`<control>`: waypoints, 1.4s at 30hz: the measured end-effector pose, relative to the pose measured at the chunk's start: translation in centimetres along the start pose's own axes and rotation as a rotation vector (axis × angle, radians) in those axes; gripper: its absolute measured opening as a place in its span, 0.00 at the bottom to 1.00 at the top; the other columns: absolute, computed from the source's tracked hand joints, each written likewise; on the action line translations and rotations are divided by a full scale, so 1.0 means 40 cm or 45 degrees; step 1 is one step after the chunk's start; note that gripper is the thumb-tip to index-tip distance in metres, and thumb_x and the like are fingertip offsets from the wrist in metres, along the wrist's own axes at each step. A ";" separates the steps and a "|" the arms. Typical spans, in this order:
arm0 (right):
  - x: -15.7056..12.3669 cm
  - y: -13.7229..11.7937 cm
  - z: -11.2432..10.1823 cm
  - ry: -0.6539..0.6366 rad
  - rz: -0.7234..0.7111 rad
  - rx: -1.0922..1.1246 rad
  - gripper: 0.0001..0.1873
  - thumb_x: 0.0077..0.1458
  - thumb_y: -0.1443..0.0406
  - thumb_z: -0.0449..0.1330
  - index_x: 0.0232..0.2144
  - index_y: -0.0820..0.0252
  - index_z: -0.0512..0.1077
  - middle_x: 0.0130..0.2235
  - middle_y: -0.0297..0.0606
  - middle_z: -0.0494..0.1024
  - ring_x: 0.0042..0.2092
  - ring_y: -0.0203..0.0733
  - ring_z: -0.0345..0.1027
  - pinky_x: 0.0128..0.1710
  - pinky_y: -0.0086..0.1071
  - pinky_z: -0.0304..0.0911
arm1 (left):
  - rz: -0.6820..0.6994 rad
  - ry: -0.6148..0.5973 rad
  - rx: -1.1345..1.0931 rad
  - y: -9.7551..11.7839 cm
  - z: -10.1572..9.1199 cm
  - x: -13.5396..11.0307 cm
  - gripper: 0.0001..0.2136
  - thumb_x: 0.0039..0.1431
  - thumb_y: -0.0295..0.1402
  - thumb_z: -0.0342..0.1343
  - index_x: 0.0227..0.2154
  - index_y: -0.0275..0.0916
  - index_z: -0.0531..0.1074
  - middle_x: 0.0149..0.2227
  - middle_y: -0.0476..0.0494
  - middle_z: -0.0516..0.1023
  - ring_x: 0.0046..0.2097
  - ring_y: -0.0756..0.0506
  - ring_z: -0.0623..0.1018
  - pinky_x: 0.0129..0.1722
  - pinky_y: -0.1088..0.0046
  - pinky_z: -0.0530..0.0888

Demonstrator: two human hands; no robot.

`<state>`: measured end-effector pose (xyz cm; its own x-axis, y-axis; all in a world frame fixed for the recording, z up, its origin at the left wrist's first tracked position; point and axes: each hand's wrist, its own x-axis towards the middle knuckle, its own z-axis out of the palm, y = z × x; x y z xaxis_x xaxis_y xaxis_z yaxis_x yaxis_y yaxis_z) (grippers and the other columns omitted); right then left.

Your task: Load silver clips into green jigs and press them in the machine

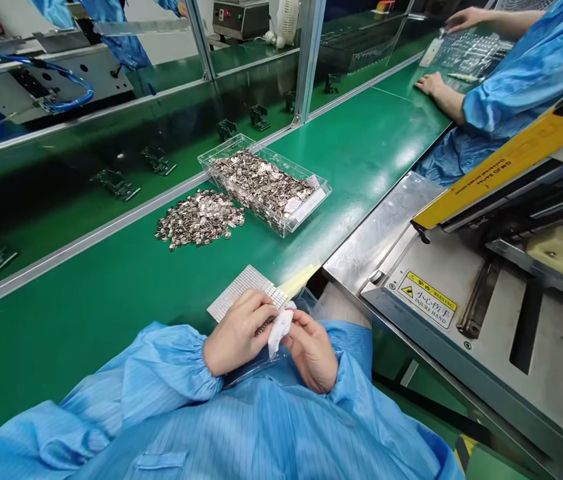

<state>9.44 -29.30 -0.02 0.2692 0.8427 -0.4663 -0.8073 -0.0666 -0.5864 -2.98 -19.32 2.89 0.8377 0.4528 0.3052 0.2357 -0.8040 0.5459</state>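
Note:
My left hand [237, 333] is curled over the near end of a grid-patterned silvery tray [238, 288] that lies at the front edge of the green bench. My right hand [312, 350] is closed in a pinch on a small white cloth [280, 328], which touches the tray beside my left fingers. A pale yellow strip [297, 281] pokes out from under the tray toward the right. Both wrists sit in blue smock sleeves, close to my body.
A heap of small shiny metal parts [198, 219] lies on the green mat [86, 300], next to a clear plastic box [306, 208] full of the same parts. A steel machine with a yellow warning label [427, 299] stands right. Another person's hands [434, 85] work at far right.

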 end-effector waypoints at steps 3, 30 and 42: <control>0.008 0.010 0.009 0.057 0.006 -0.133 0.20 0.36 0.60 0.75 0.29 0.64 0.75 0.28 0.36 0.78 0.29 0.37 0.71 0.30 0.31 0.67 | 0.000 -0.034 -0.078 -0.004 -0.006 -0.001 0.05 0.59 0.26 0.55 0.38 0.36 0.71 0.38 0.40 0.74 0.42 0.44 0.71 0.41 0.67 0.72; -0.003 0.004 -0.030 -0.182 -0.060 -0.222 0.15 0.44 0.56 0.72 0.33 0.57 0.77 0.29 0.36 0.78 0.31 0.41 0.71 0.36 0.36 0.67 | 0.120 0.229 -0.267 0.015 -0.017 -0.011 0.07 0.61 0.25 0.53 0.40 0.36 0.74 0.36 0.42 0.77 0.38 0.49 0.77 0.38 0.75 0.77; -0.025 -0.029 -0.021 -0.170 -0.401 -0.675 0.04 0.50 0.65 0.67 0.32 0.55 0.78 0.30 0.34 0.77 0.31 0.37 0.69 0.31 0.28 0.63 | 0.167 0.083 -0.368 0.023 -0.016 -0.016 0.18 0.56 0.20 0.52 0.50 0.35 0.67 0.43 0.37 0.75 0.45 0.46 0.77 0.44 0.72 0.78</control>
<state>10.55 -30.53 0.57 0.3563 0.9220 -0.1512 -0.3208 -0.0313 -0.9466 -3.59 -20.10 3.69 0.8163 0.3835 0.4319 -0.0300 -0.7186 0.6948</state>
